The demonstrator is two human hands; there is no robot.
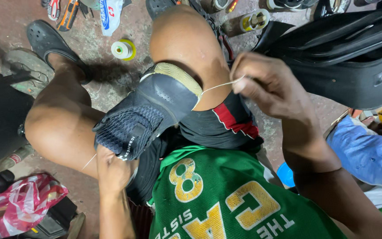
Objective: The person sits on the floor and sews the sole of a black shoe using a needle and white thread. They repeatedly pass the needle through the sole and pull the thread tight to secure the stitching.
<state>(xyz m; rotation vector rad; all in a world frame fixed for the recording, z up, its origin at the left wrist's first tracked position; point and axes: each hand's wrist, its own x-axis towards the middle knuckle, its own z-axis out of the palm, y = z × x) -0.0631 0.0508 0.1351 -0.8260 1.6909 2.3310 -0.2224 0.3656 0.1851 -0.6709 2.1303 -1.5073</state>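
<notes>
Dark navy mesh covers the shoe [144, 117] that lies across our lap between the two bare knees, its tan ribbed sole edge turned up toward the right knee; we see the left hand [111, 170] just below the shoe's toe end, fingers curled and pressed up against it from underneath, though we cannot tell how firmly they grip; the right hand [268, 86] is raised beside the right knee, its fingers pinched tight on a pale thread [219, 85] that runs taut from the sole edge to the fingertips; a second thin strand shows near the left wrist; on the stained concrete floor [5, 22] beyond the knees stands a spool of pale thread [123, 49] with a yellow rim, well apart from the shoe; a black sandal [45, 40] sits on the left foot; a black suitcase [345, 57] lies at the right, near the raised hand; a red and white plastic bag [23, 203] rests at the lower left.
</notes>
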